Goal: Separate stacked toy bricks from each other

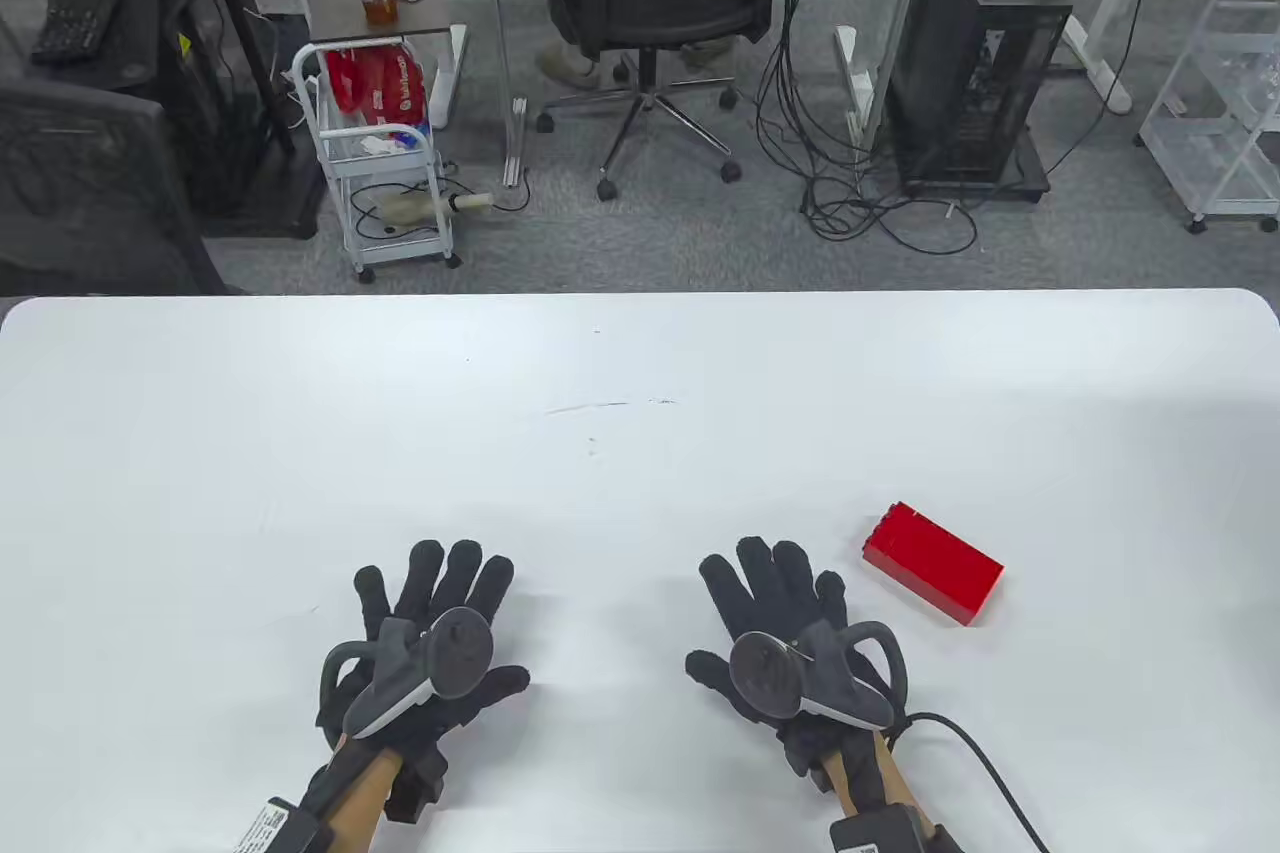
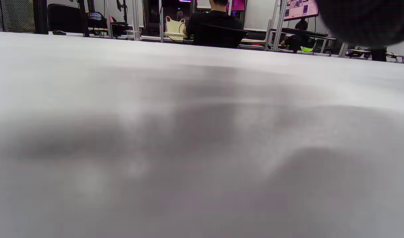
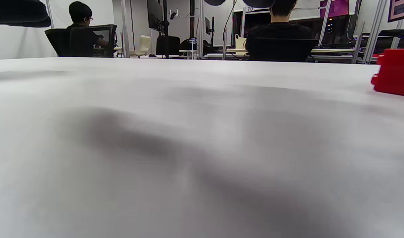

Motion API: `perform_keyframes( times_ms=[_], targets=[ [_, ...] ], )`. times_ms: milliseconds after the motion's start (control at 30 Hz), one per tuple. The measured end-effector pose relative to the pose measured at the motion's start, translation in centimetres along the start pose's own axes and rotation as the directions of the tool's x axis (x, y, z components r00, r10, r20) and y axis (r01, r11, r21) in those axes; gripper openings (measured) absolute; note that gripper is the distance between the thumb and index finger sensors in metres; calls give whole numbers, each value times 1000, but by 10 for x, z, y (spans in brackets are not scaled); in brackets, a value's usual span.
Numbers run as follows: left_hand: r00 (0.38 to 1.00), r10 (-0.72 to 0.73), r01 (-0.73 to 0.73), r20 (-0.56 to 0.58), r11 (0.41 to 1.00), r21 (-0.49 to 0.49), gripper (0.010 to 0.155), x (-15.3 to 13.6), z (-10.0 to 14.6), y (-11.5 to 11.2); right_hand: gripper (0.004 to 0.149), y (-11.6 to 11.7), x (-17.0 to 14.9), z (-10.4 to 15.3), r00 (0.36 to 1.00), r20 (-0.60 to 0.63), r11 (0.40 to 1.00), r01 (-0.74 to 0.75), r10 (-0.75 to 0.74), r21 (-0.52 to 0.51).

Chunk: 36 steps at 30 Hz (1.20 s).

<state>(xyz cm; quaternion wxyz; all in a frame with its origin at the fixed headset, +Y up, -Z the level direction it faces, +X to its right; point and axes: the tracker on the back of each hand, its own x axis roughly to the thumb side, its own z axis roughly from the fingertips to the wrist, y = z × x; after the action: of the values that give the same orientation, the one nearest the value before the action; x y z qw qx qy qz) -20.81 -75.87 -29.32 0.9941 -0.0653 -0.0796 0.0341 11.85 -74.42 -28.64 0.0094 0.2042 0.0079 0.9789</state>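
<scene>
Bricks first: the red brick stack (image 1: 933,564) lies on its side on the white table (image 1: 640,413), toward the near right, just beyond and to the right of your right hand (image 1: 790,638) and not touching it. In the right wrist view it shows only as a red edge (image 3: 393,72) at the far right, with a couple of studs poking out toward the left. From above it reads as one solid block, and you cannot tell from these views where the seam between the bricks runs or how many there are.

Your hands hold nothing. Both lie palm down on the table with fingers spread flat, the left hand (image 1: 430,633) well apart from the stack, on the near left.

Expect hard, rigid moulded plastic: probably light for its bulk, smooth-faced and a bit slick under gloved fingertips, but not fragile. The stiffness will most likely come from the stud fit, so a straight pull may be harder than a peel.

When you go for it, you would likely do best to take one end in each hand, fingers and thumb on the long flat faces either side of the join, clear of the seam itself. Then bend the two parts away from each other so one edge lifts first. Grip firmly, because smooth faces can slide out as the fit lets go, and the freed half may jump.

Your left hand has the longer reach across to get there.
</scene>
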Motion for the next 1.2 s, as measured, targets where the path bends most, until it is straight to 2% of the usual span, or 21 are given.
perform_keyframes(
  times_ms=[333, 533, 700, 800, 967, 1067, 1200],
  targets=[
    [999, -7, 6, 41, 1000, 17, 104, 7, 1, -1, 86, -6, -6, 2, 1000, -10, 998, 2, -3, -57],
    [998, 3, -4, 56, 1000, 29, 104, 7, 1, -1, 86, -13, -25, 4, 998, -57, 998, -4, 0, -65],
    [998, 19, -21, 67, 999, 32, 104, 6, 1, 0, 87, -21, -63, 12, 986, -162, 997, 19, -32, -81],
    [997, 31, -34, 69, 999, 37, 103, 5, 2, 1, 87, -21, -88, 16, 965, -259, 999, 34, -37, -14],
    [997, 39, -41, 70, 999, 32, 103, 4, 2, 2, 88, -18, -129, 21, 923, -381, 998, 59, -56, -2],
    [997, 38, -40, 64, 998, 42, 103, 4, 2, 3, 88, -14, -158, 24, 877, -477, 993, 100, -57, 67],
    [997, 41, -44, 60, 997, 56, 103, 3, 3, 4, 87, -9, -184, 29, 827, -548, 987, 162, -123, 23]
  ],
)
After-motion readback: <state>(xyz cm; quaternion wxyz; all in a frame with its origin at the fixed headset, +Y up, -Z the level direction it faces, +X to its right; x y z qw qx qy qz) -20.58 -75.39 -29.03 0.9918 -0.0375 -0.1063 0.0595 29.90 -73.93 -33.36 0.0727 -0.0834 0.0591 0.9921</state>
